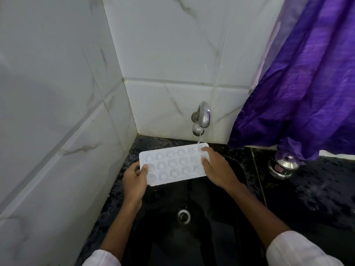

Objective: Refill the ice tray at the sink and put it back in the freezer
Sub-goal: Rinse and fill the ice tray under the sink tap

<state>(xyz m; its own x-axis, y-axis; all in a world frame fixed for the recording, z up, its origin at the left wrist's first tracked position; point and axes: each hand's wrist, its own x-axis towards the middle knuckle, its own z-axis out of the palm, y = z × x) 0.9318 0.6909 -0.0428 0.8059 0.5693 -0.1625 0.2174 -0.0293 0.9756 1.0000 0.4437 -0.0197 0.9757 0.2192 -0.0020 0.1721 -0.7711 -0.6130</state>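
White plastic ice tray (172, 166) sits in mid-frame, held above the black sink (194, 240), with its long side running left to right and its moulded cells facing up. The left hand (134, 181) grips the short left end, thumb laid on the top rim and fingers curled beneath. The right hand (215, 167) holds the opposite end, its fingers draped over the last cells and one reaching towards the far right corner; what its underside does I cannot tell.

That far right corner lies directly under the steel tap (203, 116) on the tiled wall (169, 104), and a thin stream of water (199, 140) falls onto it. Holding both ends probably keeps the tray steady as it takes on weight, and keeping it over the basin lets any overflow run to the drain (184, 215) below. Whether the cells hold water yet is hard to tell. Filling looks to be at an early stage, with the trip to the freezer not yet begun.

At right, a lidded steel pot (282, 166) stands on the black speckled bench (322, 192), partly under a purple curtain (307, 83).
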